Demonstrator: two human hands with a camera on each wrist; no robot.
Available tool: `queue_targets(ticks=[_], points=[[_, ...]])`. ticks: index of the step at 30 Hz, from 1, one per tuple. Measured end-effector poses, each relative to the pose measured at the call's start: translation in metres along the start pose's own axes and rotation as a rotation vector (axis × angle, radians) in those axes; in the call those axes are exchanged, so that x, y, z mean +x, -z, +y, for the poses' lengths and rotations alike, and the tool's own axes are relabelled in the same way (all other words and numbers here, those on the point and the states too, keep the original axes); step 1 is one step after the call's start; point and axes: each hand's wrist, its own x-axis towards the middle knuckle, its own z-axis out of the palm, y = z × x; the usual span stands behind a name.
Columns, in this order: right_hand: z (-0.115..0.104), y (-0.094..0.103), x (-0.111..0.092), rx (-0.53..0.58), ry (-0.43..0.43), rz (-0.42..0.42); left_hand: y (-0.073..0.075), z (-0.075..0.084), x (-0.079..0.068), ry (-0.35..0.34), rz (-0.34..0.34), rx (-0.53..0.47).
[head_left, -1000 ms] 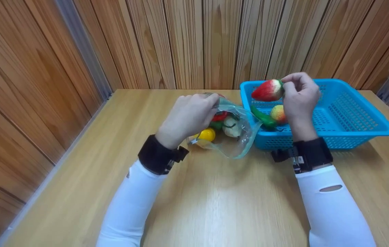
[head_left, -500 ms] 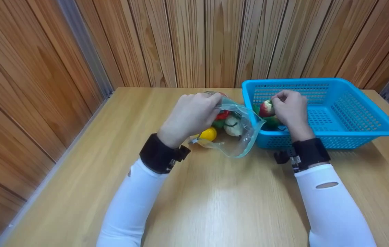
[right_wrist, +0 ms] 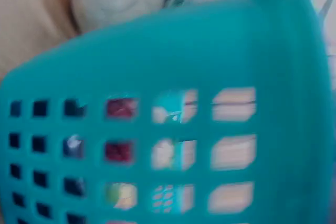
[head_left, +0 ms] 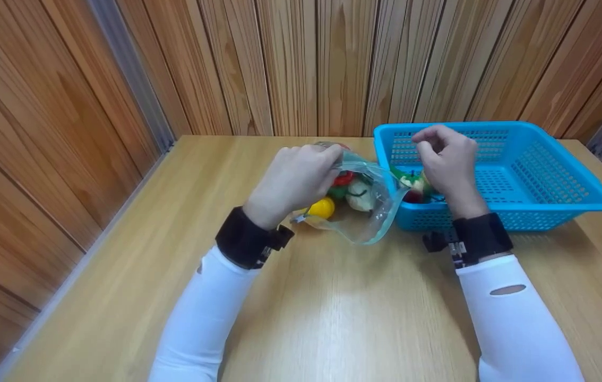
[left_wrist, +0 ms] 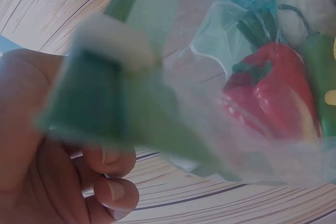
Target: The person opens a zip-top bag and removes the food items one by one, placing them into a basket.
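My left hand point(head_left: 301, 178) grips the upper edge of a clear greenish plastic bag point(head_left: 380, 225) and holds its mouth apart. Inside lie a yellow round fruit point(head_left: 322, 208), a whitish vegetable point(head_left: 360, 195) and a red bell pepper point(left_wrist: 273, 93), with a green pepper point(left_wrist: 321, 72) beside it in the left wrist view. My right hand point(head_left: 449, 159), fingers loosely bent and holding nothing, hovers over the left part of a blue basket point(head_left: 540, 206). Just under it in the basket lies a toy strawberry point(head_left: 413, 196), its leafy top showing, against a green chili point(head_left: 397, 172). A round yellow-orange fruit is mostly hidden there.
The bag's right edge overlaps the basket's left rim in the head view. The perforated basket wall point(right_wrist: 142, 51) fills most of the right wrist view. Wooden panels point(head_left: 290, 63) stand behind the table point(head_left: 327, 318).
My right hand has lowered the strawberry into the basket, let it go and lifted slightly off it. The left hand keeps its grip on the bag.
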Motion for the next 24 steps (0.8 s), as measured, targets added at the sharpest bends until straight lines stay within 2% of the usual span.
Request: queue_targets(ticks=[1,3,5,7,10,12,13,15,18,20,22,24], points=[[-0.005,0.000,-0.001,0.063,0.081,0.001,0.000,0.000,0.000,0.000,-0.001,-0.002],[-0.018,0.000,-0.003,0.194,0.228,-0.080,0.000,0.000,0.000,0.001,-0.002,-0.005],[-0.032,0.001,-0.005,0.319,0.319,-0.250,0.001,0.000,0.000,0.008,0.001,-0.007],[-0.046,0.003,-0.008,0.409,0.352,-0.483,0.001,-0.001,0.000,0.014,0.007,-0.007],[-0.065,0.001,-0.013,0.383,0.304,-0.812,0.001,-0.001,0.000,0.015,0.013,-0.003],[-0.073,-0.007,-0.018,0.262,0.259,-0.972,0.001,-0.002,0.000,0.011,0.013,-0.001],[-0.075,-0.013,-0.021,0.183,0.229,-1.025,0.001,-0.002,0.000,0.010,0.012,-0.001],[-0.077,-0.028,-0.027,0.030,0.169,-1.075,0.000,-0.002,0.000,0.006,0.010,0.005],[-0.072,-0.054,-0.039,-0.127,0.128,-1.038,0.000,-0.002,-0.001,-0.001,0.003,0.004],[-0.064,-0.069,-0.047,-0.152,0.123,-0.990,0.000,-0.002,-0.001,-0.010,0.000,-0.003],[-0.054,-0.080,-0.055,-0.126,0.112,-0.956,0.000,-0.001,-0.001,-0.020,0.001,-0.013],[-0.044,-0.088,-0.060,-0.117,0.162,-0.933,0.000,0.000,0.000,-0.028,0.002,-0.012]])
